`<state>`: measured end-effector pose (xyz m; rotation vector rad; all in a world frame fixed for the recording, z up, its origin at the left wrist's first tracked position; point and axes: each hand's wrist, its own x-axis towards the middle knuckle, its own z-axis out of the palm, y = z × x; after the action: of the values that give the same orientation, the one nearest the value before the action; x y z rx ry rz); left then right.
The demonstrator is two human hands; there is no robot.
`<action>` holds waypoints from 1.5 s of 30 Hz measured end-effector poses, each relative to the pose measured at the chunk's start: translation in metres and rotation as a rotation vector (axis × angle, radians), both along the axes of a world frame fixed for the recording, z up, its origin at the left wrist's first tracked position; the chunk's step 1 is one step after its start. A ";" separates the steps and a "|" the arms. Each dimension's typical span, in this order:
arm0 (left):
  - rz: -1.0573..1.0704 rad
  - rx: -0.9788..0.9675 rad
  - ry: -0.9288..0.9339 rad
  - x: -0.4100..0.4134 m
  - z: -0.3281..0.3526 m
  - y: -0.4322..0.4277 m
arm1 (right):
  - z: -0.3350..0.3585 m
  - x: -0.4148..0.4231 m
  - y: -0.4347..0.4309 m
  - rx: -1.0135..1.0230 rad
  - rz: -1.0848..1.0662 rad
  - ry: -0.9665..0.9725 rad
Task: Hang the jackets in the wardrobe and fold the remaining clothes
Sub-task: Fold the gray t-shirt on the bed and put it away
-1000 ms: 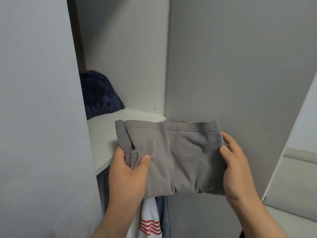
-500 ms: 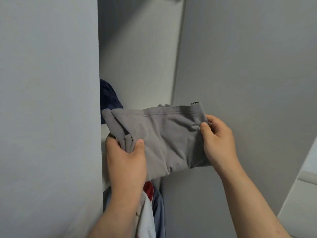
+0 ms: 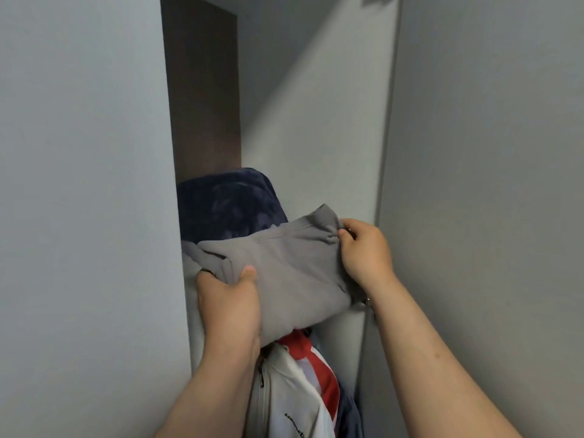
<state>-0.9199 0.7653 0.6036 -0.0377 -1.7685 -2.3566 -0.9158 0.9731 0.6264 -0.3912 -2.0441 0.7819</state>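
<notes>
Gray folded clothes sit flat in your left hand and right hand, pinched at both ends so the fold stays neat near the blue blanket.

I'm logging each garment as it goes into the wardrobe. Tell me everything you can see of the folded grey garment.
The grey garment is plain, soft-looking knit cloth, folded into a thick, roughly rectangular bundle with a stitched hem along its top edge. It is held tilted, right end higher, at the wardrobe opening. The left hand grips its lower left end, thumb on top; the right hand pinches its upper right corner. Behind it sits a dark blue bundle; below hangs a white and red jacket.
</notes>
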 end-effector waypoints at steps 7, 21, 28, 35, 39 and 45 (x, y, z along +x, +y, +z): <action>0.180 -0.589 0.123 0.020 -0.002 -0.014 | -0.004 -0.005 0.007 -0.110 0.073 0.091; -0.063 -1.274 0.182 0.013 -0.015 0.001 | -0.054 0.010 -0.008 0.208 0.132 -0.049; -0.091 -1.335 0.130 -0.012 -0.013 0.027 | -0.044 -0.023 0.021 0.271 0.122 -0.216; -0.114 -1.441 0.117 -0.032 -0.014 0.034 | -0.042 -0.035 0.032 0.269 0.160 -0.293; -0.053 -1.497 0.159 -0.027 -0.021 0.033 | -0.053 -0.027 0.028 0.289 0.050 -0.444; -0.049 -1.578 0.132 -0.029 -0.020 0.038 | -0.046 -0.034 0.036 0.257 0.094 -0.541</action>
<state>-0.9492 0.8033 0.5838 -0.4151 -2.9296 -0.4101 -0.9499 1.0094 0.5807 -0.3907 -2.6484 0.4867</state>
